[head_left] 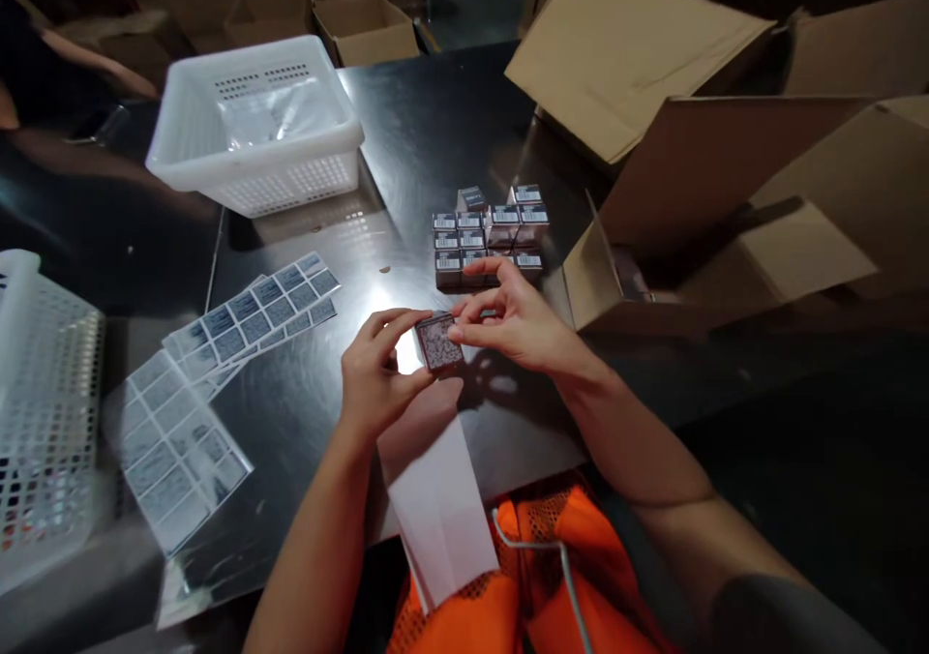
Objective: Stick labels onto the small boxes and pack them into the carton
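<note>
Between both hands, left grip and right grip pinch the small box.

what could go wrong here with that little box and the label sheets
1. The small box is pinched only by fingertips of the left hand and right hand above the table; it could slip and drop.
2. The label sheets curl and overlap near the table edge, so a forearm might sweep them off.
3. The stacked boxes sit just behind the right hand and could be knocked over.
</note>
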`<action>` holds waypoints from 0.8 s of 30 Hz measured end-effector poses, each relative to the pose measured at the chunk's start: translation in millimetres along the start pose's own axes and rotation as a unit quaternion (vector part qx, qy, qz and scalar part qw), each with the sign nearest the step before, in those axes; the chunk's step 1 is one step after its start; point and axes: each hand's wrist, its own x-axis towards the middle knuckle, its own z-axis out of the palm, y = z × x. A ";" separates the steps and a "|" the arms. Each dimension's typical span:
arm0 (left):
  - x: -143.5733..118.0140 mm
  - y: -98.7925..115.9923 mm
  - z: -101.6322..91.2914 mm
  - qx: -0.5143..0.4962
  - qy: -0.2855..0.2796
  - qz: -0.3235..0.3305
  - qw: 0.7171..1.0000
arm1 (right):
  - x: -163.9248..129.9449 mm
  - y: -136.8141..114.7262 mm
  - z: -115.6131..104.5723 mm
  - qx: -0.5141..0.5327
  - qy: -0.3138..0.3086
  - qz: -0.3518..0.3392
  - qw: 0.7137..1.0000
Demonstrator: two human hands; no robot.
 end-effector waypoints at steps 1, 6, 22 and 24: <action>-0.1 0.3 -0.2 0.005 0.000 -0.002 1.000 | 0.2 -0.2 0.0 0.001 0.000 0.000 1.000; -1.3 2.0 -1.4 0.017 -0.002 0.006 1.000 | 0.5 -1.4 0.8 -0.001 0.001 0.004 1.000; -17.6 0.3 -4.5 0.028 -0.011 0.127 0.991 | -13.0 -14.6 -7.4 0.072 -0.083 0.077 0.991; -18.5 8.2 -0.5 0.081 -0.032 0.203 0.975 | -23.3 -15.8 -15.8 0.136 -0.091 0.109 0.980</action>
